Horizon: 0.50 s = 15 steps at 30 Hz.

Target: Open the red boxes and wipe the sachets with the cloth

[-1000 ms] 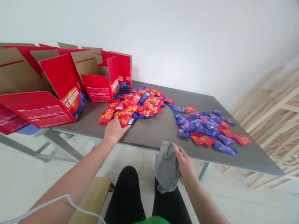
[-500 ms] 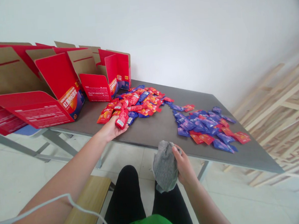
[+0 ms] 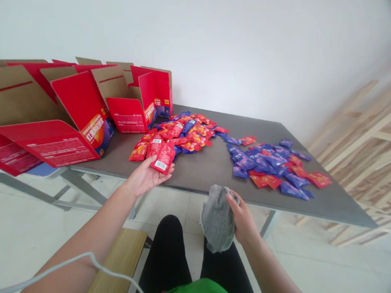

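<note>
A red sachet (image 3: 165, 158) with a white barcode label lies across the fingers of my left hand (image 3: 149, 176), held at the table's front edge. Just beyond it spreads a pile of red and blue sachets (image 3: 195, 135). My right hand (image 3: 241, 214) grips a grey cloth (image 3: 217, 220) by its upper right edge, and the cloth hangs over my lap in front of the table. To the right on the tabletop lies a second heap, mostly purple sachets (image 3: 265, 160) with some red ones among them.
Several open red cardboard boxes (image 3: 127, 115) stand at the left with raised flaps. The grey table (image 3: 203, 172) backs onto a white wall. Wooden slats (image 3: 375, 153) are stacked at the right. A wooden bench (image 3: 120, 270) and a white cable (image 3: 66, 260) are near my left arm.
My left hand has drawn slightly right and back with the red sachet, whose label side is turned more toward me. My right hand still holds the grey cloth, barely moved.
</note>
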Motion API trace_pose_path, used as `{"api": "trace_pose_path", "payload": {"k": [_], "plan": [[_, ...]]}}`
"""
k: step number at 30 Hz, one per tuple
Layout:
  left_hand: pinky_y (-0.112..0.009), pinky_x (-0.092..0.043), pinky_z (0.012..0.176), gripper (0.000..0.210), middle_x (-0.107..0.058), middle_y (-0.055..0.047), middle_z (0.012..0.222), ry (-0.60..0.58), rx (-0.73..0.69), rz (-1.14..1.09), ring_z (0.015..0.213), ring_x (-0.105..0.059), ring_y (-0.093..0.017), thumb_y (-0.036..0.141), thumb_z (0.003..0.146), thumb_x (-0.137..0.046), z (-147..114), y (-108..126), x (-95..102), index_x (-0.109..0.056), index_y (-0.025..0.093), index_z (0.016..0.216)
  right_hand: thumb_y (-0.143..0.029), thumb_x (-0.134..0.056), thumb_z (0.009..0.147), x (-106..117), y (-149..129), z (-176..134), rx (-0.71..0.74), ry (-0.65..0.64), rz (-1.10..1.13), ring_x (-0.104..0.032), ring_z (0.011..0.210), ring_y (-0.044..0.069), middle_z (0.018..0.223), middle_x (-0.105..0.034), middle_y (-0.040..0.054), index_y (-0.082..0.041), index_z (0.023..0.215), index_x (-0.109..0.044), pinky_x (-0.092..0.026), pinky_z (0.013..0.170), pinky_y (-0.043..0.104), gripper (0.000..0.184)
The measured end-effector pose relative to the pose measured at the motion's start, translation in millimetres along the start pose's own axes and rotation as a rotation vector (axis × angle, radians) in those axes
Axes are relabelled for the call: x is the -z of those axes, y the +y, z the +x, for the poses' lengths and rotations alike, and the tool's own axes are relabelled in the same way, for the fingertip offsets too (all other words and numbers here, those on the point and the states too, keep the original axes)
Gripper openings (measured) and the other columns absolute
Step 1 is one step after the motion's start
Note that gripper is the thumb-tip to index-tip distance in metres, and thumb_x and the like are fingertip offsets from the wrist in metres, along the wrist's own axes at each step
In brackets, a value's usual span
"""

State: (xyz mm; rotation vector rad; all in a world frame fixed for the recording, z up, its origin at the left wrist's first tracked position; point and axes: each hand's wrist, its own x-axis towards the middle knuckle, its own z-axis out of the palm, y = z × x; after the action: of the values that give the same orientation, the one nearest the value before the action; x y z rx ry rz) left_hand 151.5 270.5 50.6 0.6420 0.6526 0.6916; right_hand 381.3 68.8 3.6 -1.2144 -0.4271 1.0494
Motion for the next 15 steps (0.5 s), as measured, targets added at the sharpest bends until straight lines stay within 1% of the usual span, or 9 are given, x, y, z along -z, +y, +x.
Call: {"api": "trace_pose_path", "payload": {"k": [3,5,7,9,12,13,15], "plan": [[-0.043,-0.058,0.088,0.044,-0.073,-0.02,0.111,-0.098,-0.021,-0.072,0.094,-0.073,-0.027,0.035,0.099,-0.037,-28.0,-15.7,-3.7,-0.063,0.005,0.12,-0.039,-0.079,0.068,-1.9,-2.9,-1.8,0.088,0.046,0.016,-0.068,0.098,0.025,0.105,-0.073,0.0038,-0.025,0.118,-0.061,-0.053,0.088,0.039,0.055],[-0.046,-0.054,0.095,0.046,-0.072,-0.019,0.117,-0.118,-0.008,-0.1,0.101,-0.071,-0.029,0.035,0.099,-0.036,-47.6,-27.2,-5.6,-0.063,0.005,0.121,-0.034,-0.078,0.069,-8.0,-8.7,-4.4,0.216,0.08,-0.007,-0.066,0.105,0.024,0.116,-0.07,0.0036,-0.028,0.125,-0.057,-0.049,0.094,0.039,0.06],[-0.046,-0.051,0.099,0.047,-0.071,-0.019,0.119,-0.104,0.005,-0.111,0.108,-0.069,-0.03,0.037,0.098,-0.037,-64.2,-37.3,-7.6,-0.063,0.005,0.122,-0.031,-0.073,0.073,-20.3,-17.7,-8.2,0.374,0.08,-0.072,-0.062,0.114,0.023,0.126,-0.065,0.0039,-0.03,0.13,-0.054,-0.046,0.101,0.039,0.06],[-0.044,-0.049,0.102,0.048,-0.071,-0.019,0.12,-0.086,0.008,-0.108,0.113,-0.066,-0.03,0.039,0.097,-0.039,-76.0,-45.0,-9.9,-0.064,0.006,0.121,-0.029,-0.069,0.077,-39.3,-27.8,-12.1,0.524,0.064,-0.186,-0.057,0.121,0.023,0.133,-0.06,0.0052,-0.031,0.135,-0.05,-0.043,0.105,0.04,0.061],[-0.042,-0.046,0.105,0.047,-0.069,-0.018,0.123,-0.093,-0.02,-0.081,0.119,-0.063,-0.029,0.04,0.096,-0.043,-85.4,-52.8,-15.6,-0.063,0.008,0.123,-0.026,-0.062,0.081,-77.3,-36.2,-14.8,0.744,0.023,-0.398,-0.05,0.13,0.025,0.141,-0.052,0.0081,-0.029,0.141,-0.044,-0.038,0.11,0.044,0.062],[-0.041,-0.046,0.105,0.045,-0.069,-0.016,0.124,-0.089,-0.05,-0.073,0.12,-0.062,-0.028,0.04,0.096,-0.044,-86.8,-55.0,-18.2,-0.063,0.01,0.123,-0.023,-0.059,0.082,-91.0,-35.5,-14.8,0.813,-0.021,-0.478,-0.047,0.133,0.025,0.143,-0.05,0.0087,-0.028,0.142,-0.043,-0.037,0.111,0.044,0.062],[-0.039,-0.047,0.104,0.038,-0.069,-0.011,0.123,-0.044,-0.124,-0.06,0.122,-0.06,-0.026,0.037,0.096,-0.046,-88.3,-59.2,-23.5,-0.063,0.015,0.121,-0.015,-0.053,0.081,-117.0,-28.8,-15.2,0.905,-0.182,-0.662,-0.047,0.133,0.025,0.144,-0.049,0.008,-0.027,0.141,-0.046,-0.038,0.111,0.044,0.062]]}}
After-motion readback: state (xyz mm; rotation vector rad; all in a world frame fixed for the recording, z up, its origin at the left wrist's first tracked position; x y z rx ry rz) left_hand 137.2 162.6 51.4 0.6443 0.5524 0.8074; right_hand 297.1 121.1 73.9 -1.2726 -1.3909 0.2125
